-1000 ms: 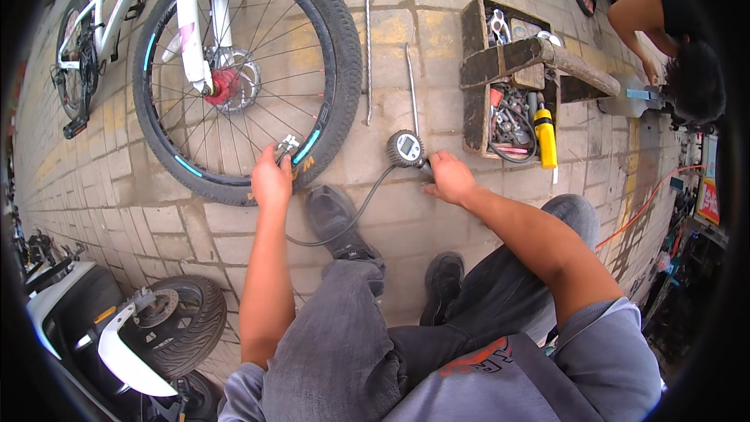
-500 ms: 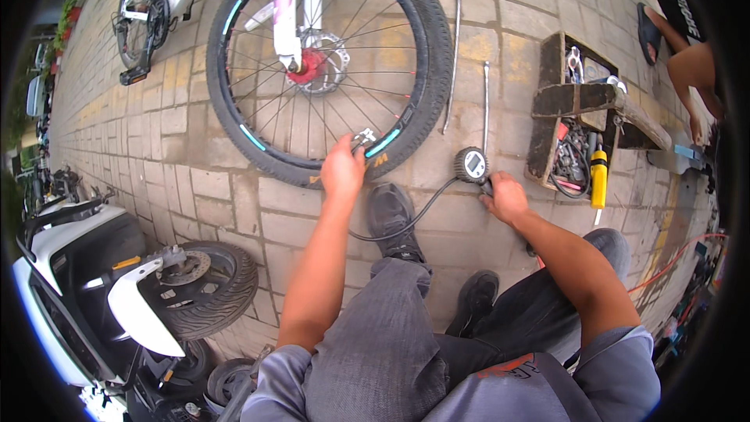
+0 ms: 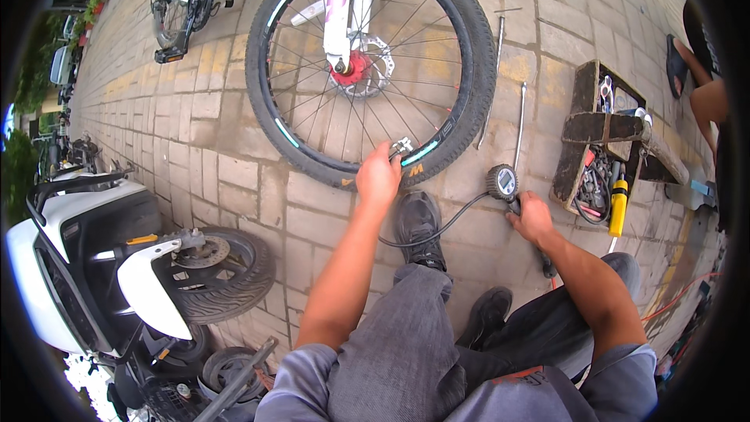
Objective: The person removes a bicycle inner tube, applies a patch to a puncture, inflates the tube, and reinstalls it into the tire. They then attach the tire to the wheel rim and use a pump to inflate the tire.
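Note:
The bicycle wheel [image 3: 475, 39] with its black tyre stands in front of me, held in a white fork [image 3: 337, 23] with a red hub [image 3: 349, 70]. At the near part of the rim, my left hand [image 3: 378, 180] is closed on a silver air chuck [image 3: 401, 147], which sits by the valve area; the valve itself is hidden. A black hose [image 3: 451, 223] curves from below that hand to a round digital tyre gauge [image 3: 502, 181]. My right hand [image 3: 534, 219] is wrapped round the dark handle of this tyre inflator, just below the gauge.
A wooden toolbox [image 3: 569, 126] with loose tools stands right, a yellow-handled tool [image 3: 618, 207] leaning on it. Two metal rods [image 3: 521, 125] lie on the paving. A white motor scooter [image 3: 66, 242] is at left. Another person's leg [image 3: 707, 113] shows far right. A red hose [image 3: 687, 293] runs lower right.
The whole scene has shifted right in the picture as my head turned left. Both hands keep their hold on the chuck and the inflator.

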